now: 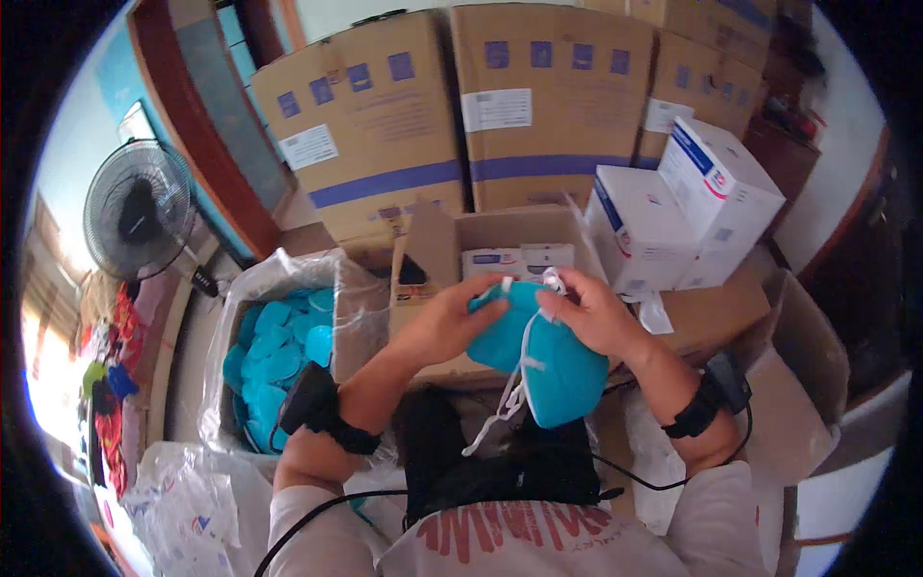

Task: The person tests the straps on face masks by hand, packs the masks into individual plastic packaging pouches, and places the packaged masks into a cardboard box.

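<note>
Above my lap I hold a teal face mask point(569, 380) between both hands. My left hand point(460, 319) pinches its upper left edge, with the thumb over the front and the fingers behind. My right hand point(598, 315) grips the upper right edge close to a white strap. White elastic straps point(508, 399) dangle from the mask toward my legs. To my left, a plastic-lined carton point(338, 332) holds a heap of similar teal masks point(274, 351). Just beyond my hands stands an open carton point(437, 255) with white boxes point(495, 260) inside.
Large brown cartons point(365, 115) with blue bands line the back. White printed boxes point(649, 226) are stacked at the right, near an open carton point(793, 409). A black fan point(139, 207) stands at the left, and clear plastic bags point(187, 505) lie at the lower left.
</note>
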`<state>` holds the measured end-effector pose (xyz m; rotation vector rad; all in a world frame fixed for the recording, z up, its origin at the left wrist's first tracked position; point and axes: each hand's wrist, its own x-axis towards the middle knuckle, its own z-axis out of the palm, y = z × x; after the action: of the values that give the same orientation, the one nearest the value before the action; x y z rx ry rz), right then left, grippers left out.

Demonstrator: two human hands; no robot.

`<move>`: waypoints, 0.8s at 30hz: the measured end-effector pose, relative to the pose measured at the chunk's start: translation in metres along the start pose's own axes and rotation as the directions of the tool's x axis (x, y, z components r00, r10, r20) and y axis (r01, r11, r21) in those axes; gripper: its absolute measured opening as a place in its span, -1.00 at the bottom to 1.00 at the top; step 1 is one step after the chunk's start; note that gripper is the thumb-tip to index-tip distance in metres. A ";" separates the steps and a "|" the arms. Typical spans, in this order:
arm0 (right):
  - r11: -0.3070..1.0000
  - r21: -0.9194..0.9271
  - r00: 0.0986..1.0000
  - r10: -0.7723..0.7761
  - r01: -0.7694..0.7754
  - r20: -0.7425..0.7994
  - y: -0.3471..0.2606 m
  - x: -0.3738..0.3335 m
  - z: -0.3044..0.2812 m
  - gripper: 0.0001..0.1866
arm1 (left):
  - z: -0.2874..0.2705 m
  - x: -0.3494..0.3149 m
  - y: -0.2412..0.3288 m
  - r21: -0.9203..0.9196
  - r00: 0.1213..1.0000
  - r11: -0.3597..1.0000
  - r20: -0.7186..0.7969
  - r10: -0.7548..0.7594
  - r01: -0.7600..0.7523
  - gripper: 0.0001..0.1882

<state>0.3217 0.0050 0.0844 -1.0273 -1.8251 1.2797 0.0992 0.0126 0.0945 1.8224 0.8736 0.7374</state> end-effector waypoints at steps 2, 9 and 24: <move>0.947 -0.321 0.912 -0.160 0.033 -0.379 0.013 -0.006 -0.010 -0.70 | 0.009 0.010 -0.013 -0.118 0.961 0.973 -0.175 -0.215 0.197 -0.61; 0.833 0.551 0.947 0.204 -0.036 -0.247 0.040 0.009 -0.043 -0.69 | 0.052 -0.007 -0.073 -0.189 0.733 0.974 -0.679 -0.036 -0.126 -0.69; 0.963 -0.258 0.890 -0.055 -0.072 -0.452 0.028 0.076 0.049 -0.75 | 0.066 -0.048 -0.056 -0.706 0.866 0.701 -0.409 -0.288 -0.100 -0.53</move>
<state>0.2506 0.0568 0.0498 -1.3531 -1.6437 0.7159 0.1103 -0.0425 0.0134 0.8773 0.8264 1.2998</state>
